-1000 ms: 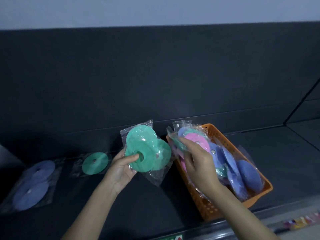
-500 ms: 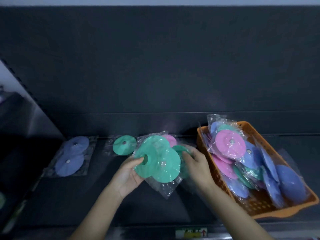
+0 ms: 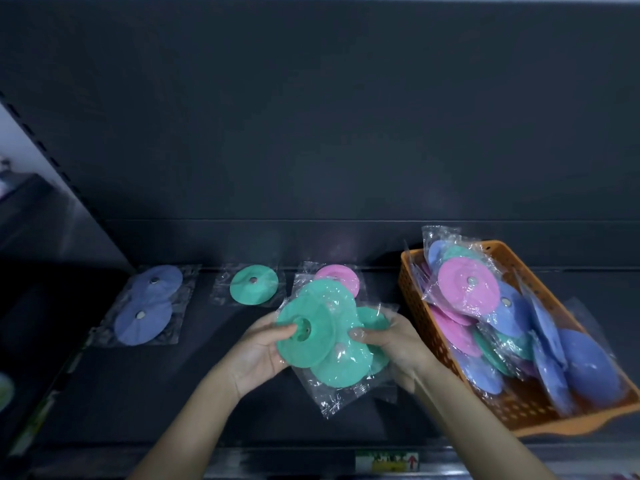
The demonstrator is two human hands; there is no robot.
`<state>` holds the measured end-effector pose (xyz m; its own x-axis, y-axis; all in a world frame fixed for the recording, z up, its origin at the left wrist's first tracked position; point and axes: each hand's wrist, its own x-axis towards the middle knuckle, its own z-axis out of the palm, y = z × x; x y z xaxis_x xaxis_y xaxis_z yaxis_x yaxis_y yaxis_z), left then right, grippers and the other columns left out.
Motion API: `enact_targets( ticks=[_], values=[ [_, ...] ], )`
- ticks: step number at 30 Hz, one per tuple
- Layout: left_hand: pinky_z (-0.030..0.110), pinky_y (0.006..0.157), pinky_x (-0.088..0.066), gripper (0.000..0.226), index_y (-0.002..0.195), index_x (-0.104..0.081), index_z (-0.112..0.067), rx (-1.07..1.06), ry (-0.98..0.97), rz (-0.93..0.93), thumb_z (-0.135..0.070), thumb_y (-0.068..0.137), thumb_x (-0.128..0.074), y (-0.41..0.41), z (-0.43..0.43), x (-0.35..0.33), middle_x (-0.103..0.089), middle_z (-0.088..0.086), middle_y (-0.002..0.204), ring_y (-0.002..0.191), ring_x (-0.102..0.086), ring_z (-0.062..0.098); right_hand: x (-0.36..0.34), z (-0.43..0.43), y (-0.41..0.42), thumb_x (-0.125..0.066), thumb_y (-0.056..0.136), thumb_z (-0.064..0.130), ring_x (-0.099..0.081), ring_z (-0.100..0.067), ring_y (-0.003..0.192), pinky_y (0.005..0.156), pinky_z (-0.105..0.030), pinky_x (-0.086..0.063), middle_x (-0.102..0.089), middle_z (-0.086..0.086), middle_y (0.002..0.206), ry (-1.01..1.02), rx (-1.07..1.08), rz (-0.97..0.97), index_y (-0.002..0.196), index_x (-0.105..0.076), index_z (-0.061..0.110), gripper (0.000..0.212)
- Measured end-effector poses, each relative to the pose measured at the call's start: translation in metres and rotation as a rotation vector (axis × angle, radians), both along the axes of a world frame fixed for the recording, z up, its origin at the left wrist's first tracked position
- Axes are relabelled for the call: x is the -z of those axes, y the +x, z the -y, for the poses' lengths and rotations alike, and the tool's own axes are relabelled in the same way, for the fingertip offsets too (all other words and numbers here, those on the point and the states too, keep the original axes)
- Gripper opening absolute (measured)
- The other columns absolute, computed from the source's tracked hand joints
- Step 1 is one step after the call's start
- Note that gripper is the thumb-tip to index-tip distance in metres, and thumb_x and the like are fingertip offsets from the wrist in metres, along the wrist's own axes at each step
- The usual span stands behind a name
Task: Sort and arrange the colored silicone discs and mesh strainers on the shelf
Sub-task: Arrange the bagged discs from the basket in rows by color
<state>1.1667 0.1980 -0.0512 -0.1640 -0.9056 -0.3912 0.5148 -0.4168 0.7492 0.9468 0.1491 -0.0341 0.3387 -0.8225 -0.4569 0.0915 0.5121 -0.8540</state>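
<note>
Dark shelf [image 3: 173, 393], flat and matte, dark back panel [image 3: 311, 116] behind it, slotted upright [image 3: 45, 147] at far left, dim light. Along the back, left to right: bagged pair of blue discs [image 3: 149, 303], one bagged green disc [image 3: 254, 284], one bagged pink disc [image 3: 341, 277], all lying flat and apart from each other. Orange basket [image 3: 420, 317] stands at right, heaped with bagged pink, blue and green discs. The green packs [image 3: 322, 337] I hold sit above the shelf's middle, just left of the basket, and cover the pink disc's near edge. My left hand [image 3: 254, 358] grips their left side, thumb on the front disc beside its centre hole, fingers curled behind. My right hand [image 3: 398, 344] clamps the right side, thumb on the wrapper, fingers curled under. A second ago my right hand was in the basket; half a second ago it brought a green pack alongside; now that pack lies against the bundle, both hands on one stack. A label [image 3: 386, 460] is on the shelf's front rail.
</note>
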Motion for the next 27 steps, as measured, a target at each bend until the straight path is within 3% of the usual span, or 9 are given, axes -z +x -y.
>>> enact_targets(
  ticks=[5,7,9,13,17,20,23,25,27],
  values=[
    [0.039,0.093,-0.051,0.039,0.115,-0.062,-0.011,0.062,0.001,0.391,-0.018,0.079,-0.073,0.006,-0.001,-0.001,-0.069,0.008,0.113,0.107,-0.065,0.023,-0.002,0.003,0.004,-0.072,0.071,-0.011,-0.07,-0.025,0.076,0.064,-0.033,-0.056,-0.073,-0.013,0.093,-0.104,0.068,-0.127,0.099,-0.067,0.009,0.035],
    [0.027,0.084,-0.052,0.024,0.108,-0.065,-0.015,0.089,-0.016,0.631,-0.02,0.085,-0.07,0.01,-0.002,-0.001,-0.072,0.001,0.103,0.096,-0.067,0.011,-0.002,0.004,0.003,-0.072,0.071,-0.01,-0.071,-0.026,0.079,0.069,-0.037,-0.057,-0.074,-0.011,0.092,-0.132,0.06,-0.182,0.096,-0.068,0.012,0.034],
    [0.012,0.062,-0.045,0.013,0.097,-0.067,-0.014,0.067,-0.051,0.808,-0.019,0.086,-0.067,0.015,-0.002,-0.001,-0.071,-0.005,0.087,0.073,-0.063,-0.004,0.0,0.005,0.001,-0.073,0.072,-0.008,-0.071,-0.028,0.081,0.074,-0.043,-0.058,-0.074,-0.01,0.09,-0.137,0.06,-0.228,0.097,-0.068,0.012,0.032],
    [0.021,0.059,-0.035,0.027,0.083,-0.066,-0.004,-0.029,-0.101,0.906,-0.03,0.089,-0.063,0.027,-0.002,-0.006,-0.053,-0.006,0.067,0.063,-0.047,0.005,0.001,0.009,-0.004,-0.075,0.075,0.003,-0.07,-0.025,0.082,0.075,-0.042,-0.059,-0.072,-0.006,0.094,-0.197,-0.028,-0.412,0.108,-0.064,0.013,0.036],
    [0.023,0.048,-0.032,0.022,0.083,-0.065,-0.015,-0.135,-0.116,0.903,-0.027,0.096,-0.052,0.032,-0.003,-0.012,-0.049,-0.004,0.054,0.046,-0.043,0.005,-0.002,0.012,-0.004,-0.077,0.076,0.02,-0.058,-0.014,0.093,0.071,-0.024,-0.049,-0.059,0.001,0.108,-0.398,-0.151,-0.743,0.132,-0.043,0.014,0.065],
    [0.023,0.049,-0.05,0.022,0.106,-0.062,-0.011,-0.159,-0.112,0.759,-0.026,0.097,-0.049,0.031,-0.006,-0.013,-0.069,0.008,0.085,0.058,-0.066,0.017,-0.003,0.01,-0.003,-0.076,0.077,0.024,-0.051,-0.02,0.107,0.083,-0.022,-0.041,-0.049,-0.008,0.128,-0.534,-0.179,-0.889,0.144,-0.024,0.012,0.086],
    [0.029,0.077,-0.058,0.045,0.119,-0.056,-0.001,-0.175,-0.138,0.486,-0.034,0.088,-0.058,0.032,-0.009,-0.007,-0.065,0.021,0.114,0.094,-0.069,0.029,-0.001,0.007,-0.004,-0.075,0.078,0.023,-0.046,-0.025,0.12,0.094,-0.025,-0.038,-0.038,-0.011,0.139,-0.653,-0.2,-0.971,0.149,-0.014,0.013,0.094],
    [0.03,0.081,-0.056,0.076,0.115,-0.056,0.001,-0.195,-0.165,0.358,-0.055,0.069,-0.073,0.036,-0.012,-0.003,-0.065,0.022,0.114,0.101,-0.067,0.032,0.001,0.004,-0.007,-0.072,0.078,0.018,-0.042,-0.027,0.125,0.099,-0.027,-0.036,-0.034,-0.012,0.141,-0.757,-0.22,-1.034,0.149,-0.016,0.013,0.09],
    [0.032,0.081,-0.056,0.097,0.107,-0.057,0.008,-0.191,-0.198,0.302,-0.072,0.055,-0.071,0.04,-0.016,-0.001,-0.067,0.021,0.112,0.103,-0.066,0.032,0.007,0.003,-0.011,-0.072,0.077,0.017,-0.034,-0.032,0.132,0.107,-0.031,-0.031,-0.034,-0.016,0.141,-0.859,-0.266,-1.143,0.144,-0.031,0.009,0.078]
  ],
)
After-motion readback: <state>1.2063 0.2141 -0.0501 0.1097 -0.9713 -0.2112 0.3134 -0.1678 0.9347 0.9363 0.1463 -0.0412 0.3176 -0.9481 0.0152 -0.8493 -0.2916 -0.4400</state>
